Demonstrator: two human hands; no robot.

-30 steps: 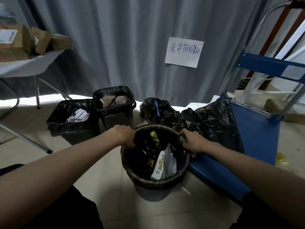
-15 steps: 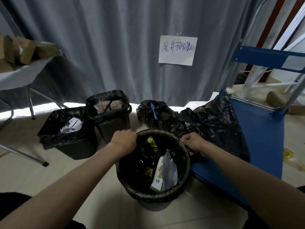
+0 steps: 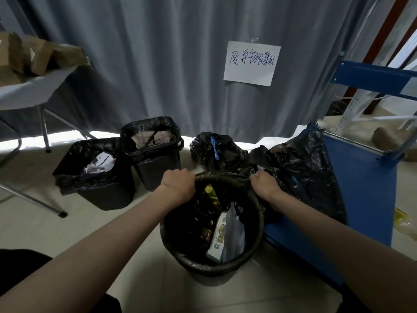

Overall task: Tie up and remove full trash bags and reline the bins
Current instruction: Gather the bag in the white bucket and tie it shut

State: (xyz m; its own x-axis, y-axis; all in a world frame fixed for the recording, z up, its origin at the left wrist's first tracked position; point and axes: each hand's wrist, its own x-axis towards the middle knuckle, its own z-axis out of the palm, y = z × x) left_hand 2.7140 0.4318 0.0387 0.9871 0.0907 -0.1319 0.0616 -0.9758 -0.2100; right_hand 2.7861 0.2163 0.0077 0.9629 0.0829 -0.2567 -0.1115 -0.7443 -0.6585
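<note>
A round black bin (image 3: 212, 267) stands on the floor in front of me, lined with a black trash bag (image 3: 257, 213) rolled over its rim. Cartons and wrappers fill it. My left hand (image 3: 178, 184) grips the bag's rolled edge at the far left of the rim. My right hand (image 3: 264, 184) grips the edge at the far right. Between my hands the bag's far edge is stretched taut. Two square bins (image 3: 94, 177) (image 3: 153, 152) with black liners and litter stand to the left. A tied black bag (image 3: 214, 150) with a blue tie lies behind.
A large crumpled black bag (image 3: 304, 172) lies on a blue cart (image 3: 361, 181) to the right. A folding table (image 3: 33, 91) with cardboard boxes stands at the left, its metal legs on the floor. A grey curtain with a paper sign (image 3: 251, 63) hangs behind.
Both hands have slid along the rim toward its far side and closer together, pulling the bag's edge up off the rim there. The view has shifted slightly.
</note>
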